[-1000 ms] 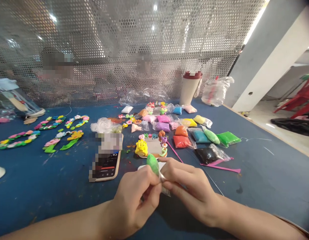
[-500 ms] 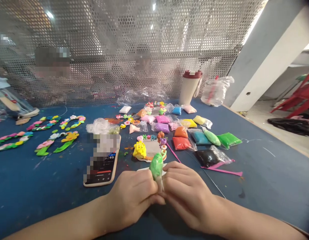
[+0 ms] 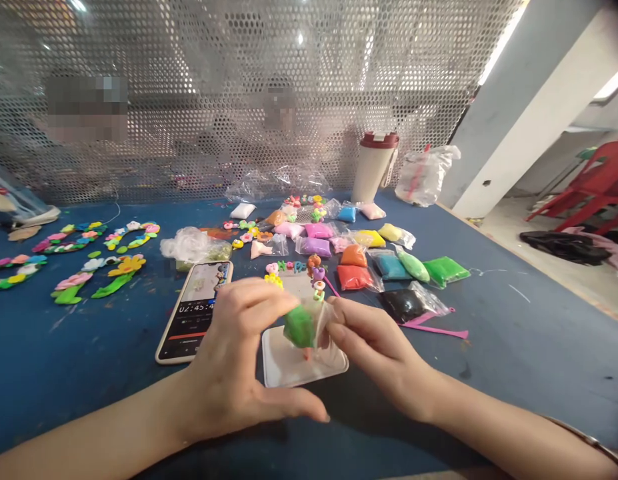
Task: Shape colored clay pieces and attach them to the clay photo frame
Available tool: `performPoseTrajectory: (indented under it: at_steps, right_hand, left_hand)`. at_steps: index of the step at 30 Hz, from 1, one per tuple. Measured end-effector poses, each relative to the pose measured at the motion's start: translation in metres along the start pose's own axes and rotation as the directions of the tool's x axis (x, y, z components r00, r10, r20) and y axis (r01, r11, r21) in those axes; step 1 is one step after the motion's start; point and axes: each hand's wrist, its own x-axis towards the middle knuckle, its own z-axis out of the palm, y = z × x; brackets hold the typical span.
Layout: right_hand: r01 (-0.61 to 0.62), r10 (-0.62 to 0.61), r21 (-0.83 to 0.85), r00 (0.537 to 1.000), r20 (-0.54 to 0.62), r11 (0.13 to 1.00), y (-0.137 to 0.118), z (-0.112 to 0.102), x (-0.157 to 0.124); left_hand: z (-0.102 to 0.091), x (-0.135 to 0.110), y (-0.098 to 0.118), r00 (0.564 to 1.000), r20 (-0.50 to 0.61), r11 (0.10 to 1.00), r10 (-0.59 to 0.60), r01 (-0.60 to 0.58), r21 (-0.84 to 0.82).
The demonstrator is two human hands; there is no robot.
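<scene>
A small clear bag of green modelling clay [image 3: 299,327] hangs between my hands, tilted to the left. My right hand [image 3: 376,353] pinches its clear end between thumb and fingers. My left hand [image 3: 233,353] is open, the thumb stretched well away from the fingers, whose tips come close to the green clay; whether they touch it I cannot tell. Under the bag lies a white rounded board [image 3: 279,370] with a small orange mark on it. Just behind stands a small plaque [image 3: 299,285] edged with clay figures and letters, partly covered by my left hand.
Left of my hands lies a phone [image 3: 189,310]. Several bags of coloured clay, including a red one [image 3: 353,277] and a black one [image 3: 403,305], spread behind and right, near a pink tool [image 3: 439,331]. A tumbler [image 3: 373,167] stands by the mesh screen [image 3: 213,100]. Clay-flower pieces [image 3: 121,267] lie left.
My left hand has let go of the bag and opened, moving left. My right hand keeps hold, and the bag has tipped over leftward. More of the white board shows.
</scene>
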Motion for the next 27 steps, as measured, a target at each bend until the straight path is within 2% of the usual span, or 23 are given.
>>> performPoseTrajectory:
  at_steps: [2,4,7,11,15,17,21,27]
  right_hand:
    - [-0.045,0.039,0.114,0.998,0.055,0.992,-0.001,0.000,0.002]
    - [-0.065,0.048,0.178,0.994,0.098,0.982,-0.002,0.001,0.003]
    - [-0.095,0.085,0.153,0.994,0.068,0.984,-0.001,0.001,0.004]
    - [-0.157,0.158,0.034,0.987,-0.034,0.987,0.004,0.005,0.005]
    - [0.044,-0.059,-0.087,0.983,-0.174,0.995,0.009,0.007,0.007]
    - [0.102,-0.124,-0.131,0.977,-0.172,0.986,0.011,0.007,0.009]
    - [0.090,-0.104,-0.112,0.986,-0.130,0.990,0.014,0.004,0.009]
    - [0.096,-0.099,-0.037,0.992,-0.083,0.995,0.012,0.006,0.009]
  left_hand:
    - [0.001,0.004,0.000,0.992,0.122,0.998,0.026,-0.033,0.062]
    - [0.002,0.006,0.001,0.967,0.253,0.998,-0.009,-0.005,0.055]
    - [0.003,0.006,0.002,0.937,0.335,0.993,-0.097,0.069,0.093]
    - [0.003,0.005,0.006,0.936,0.332,0.974,-0.117,0.044,0.221]
    - [0.005,0.004,0.010,0.940,0.331,0.951,-0.086,-0.021,0.307]
    - [0.007,0.003,0.011,0.935,0.337,0.948,-0.110,-0.003,0.318]
    - [0.010,0.000,0.011,0.932,0.327,0.942,-0.156,0.041,0.333]
    - [0.012,-0.002,0.012,0.940,0.313,0.941,-0.135,0.023,0.339]
